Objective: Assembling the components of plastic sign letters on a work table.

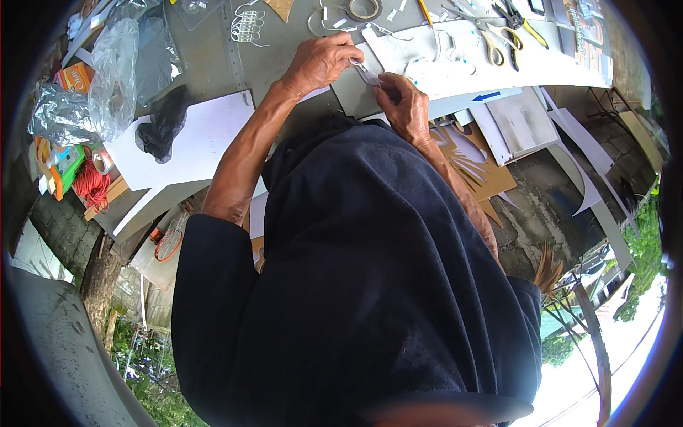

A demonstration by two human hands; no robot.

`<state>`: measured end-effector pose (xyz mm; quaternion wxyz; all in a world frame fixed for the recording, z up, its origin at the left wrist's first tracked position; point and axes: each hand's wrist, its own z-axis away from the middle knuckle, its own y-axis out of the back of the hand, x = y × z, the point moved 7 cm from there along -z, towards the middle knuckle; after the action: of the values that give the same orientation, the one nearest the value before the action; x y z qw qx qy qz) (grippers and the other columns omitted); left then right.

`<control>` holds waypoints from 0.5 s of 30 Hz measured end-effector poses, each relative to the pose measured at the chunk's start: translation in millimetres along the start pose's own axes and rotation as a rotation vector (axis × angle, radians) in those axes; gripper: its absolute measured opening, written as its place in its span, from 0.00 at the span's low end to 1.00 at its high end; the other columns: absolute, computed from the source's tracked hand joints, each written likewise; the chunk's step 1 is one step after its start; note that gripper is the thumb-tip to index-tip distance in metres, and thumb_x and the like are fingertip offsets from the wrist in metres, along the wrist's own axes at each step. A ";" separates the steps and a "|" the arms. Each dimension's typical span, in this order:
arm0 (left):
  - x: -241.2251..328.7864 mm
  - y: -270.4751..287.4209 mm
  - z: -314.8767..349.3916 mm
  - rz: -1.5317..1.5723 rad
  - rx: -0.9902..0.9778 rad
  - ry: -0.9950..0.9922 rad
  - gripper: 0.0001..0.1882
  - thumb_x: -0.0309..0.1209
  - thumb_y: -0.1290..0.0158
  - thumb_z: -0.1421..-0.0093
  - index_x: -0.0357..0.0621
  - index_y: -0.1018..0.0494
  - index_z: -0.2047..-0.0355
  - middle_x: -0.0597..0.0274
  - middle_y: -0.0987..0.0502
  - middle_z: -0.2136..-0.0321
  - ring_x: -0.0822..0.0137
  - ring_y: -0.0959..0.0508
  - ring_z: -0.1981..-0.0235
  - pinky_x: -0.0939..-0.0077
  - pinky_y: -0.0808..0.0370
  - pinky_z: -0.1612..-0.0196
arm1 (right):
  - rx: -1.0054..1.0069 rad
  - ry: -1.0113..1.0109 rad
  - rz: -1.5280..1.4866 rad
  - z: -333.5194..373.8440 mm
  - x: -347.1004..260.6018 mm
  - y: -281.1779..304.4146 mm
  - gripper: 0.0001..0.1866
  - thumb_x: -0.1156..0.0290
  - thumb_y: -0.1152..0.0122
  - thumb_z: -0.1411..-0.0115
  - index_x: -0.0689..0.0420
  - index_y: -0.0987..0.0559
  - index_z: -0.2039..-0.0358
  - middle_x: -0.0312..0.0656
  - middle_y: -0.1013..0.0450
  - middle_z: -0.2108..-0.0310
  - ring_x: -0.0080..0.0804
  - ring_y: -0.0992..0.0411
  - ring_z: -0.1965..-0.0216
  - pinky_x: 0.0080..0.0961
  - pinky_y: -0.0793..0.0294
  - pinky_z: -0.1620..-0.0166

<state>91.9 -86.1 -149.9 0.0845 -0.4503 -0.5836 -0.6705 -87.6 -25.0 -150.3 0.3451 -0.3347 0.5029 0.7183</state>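
Note:
Between my two hands, over the near edge of the worktable, is a small whitish strip; its exact kind is too small to make out. My left hand pinches its upper left end with thumb and fingertips. At the lower right end, my right hand grips it between thumb and curled fingers. Just right of them, thin white wires with small modules lie on a white sheet. Farther right rest scissors with cream handles and pliers with black and yellow handles.
A tape roll, a pencil and a wired module panel lie at the far side. Clear plastic bags, a black cloth and red cord are left. Cut brown board sits below right.

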 end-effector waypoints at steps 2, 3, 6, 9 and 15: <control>0.7 1.4 0.1 0.006 0.034 -0.013 0.08 0.28 0.37 0.46 0.56 0.19 0.66 0.71 0.24 0.70 0.64 0.19 0.69 0.68 0.23 0.65 | 0.007 0.015 0.007 -1.6 -2.7 -0.2 0.16 0.71 0.33 0.42 0.60 0.19 0.53 0.46 0.19 0.63 0.37 0.19 0.64 0.32 0.20 0.58; 0.6 1.3 0.4 0.005 0.035 -0.013 0.08 0.28 0.37 0.46 0.56 0.19 0.66 0.71 0.24 0.70 0.64 0.19 0.69 0.68 0.23 0.65 | 0.000 0.014 0.025 -2.6 -4.0 -0.5 0.15 0.70 0.33 0.42 0.60 0.19 0.54 0.47 0.19 0.64 0.38 0.19 0.65 0.32 0.20 0.59; 0.9 0.3 0.9 -0.014 0.015 -0.003 0.08 0.29 0.36 0.45 0.51 0.18 0.63 0.70 0.24 0.69 0.64 0.20 0.67 0.70 0.23 0.63 | -0.002 0.012 0.047 -5.0 -5.6 -2.2 0.15 0.69 0.33 0.42 0.60 0.18 0.56 0.47 0.19 0.65 0.39 0.19 0.66 0.33 0.21 0.60; 1.1 0.2 0.6 -0.024 0.007 -0.002 0.08 0.29 0.37 0.44 0.52 0.18 0.64 0.70 0.23 0.69 0.65 0.20 0.67 0.70 0.23 0.62 | 0.001 0.009 0.077 -9.8 -5.1 -4.4 0.14 0.68 0.33 0.42 0.59 0.18 0.56 0.46 0.19 0.67 0.40 0.20 0.67 0.34 0.21 0.60; 2.9 2.2 0.0 -0.019 0.007 0.001 0.07 0.29 0.37 0.44 0.51 0.19 0.64 0.70 0.23 0.69 0.65 0.20 0.66 0.70 0.23 0.62 | 0.020 0.135 0.188 -11.1 -16.4 0.5 0.16 0.70 0.33 0.44 0.58 0.19 0.55 0.44 0.20 0.68 0.42 0.21 0.63 0.37 0.22 0.59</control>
<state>91.6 -85.5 -146.4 0.0801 -0.4440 -0.5901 -0.6694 -77.7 -38.2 -139.5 0.2449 -0.3304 0.5614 0.7182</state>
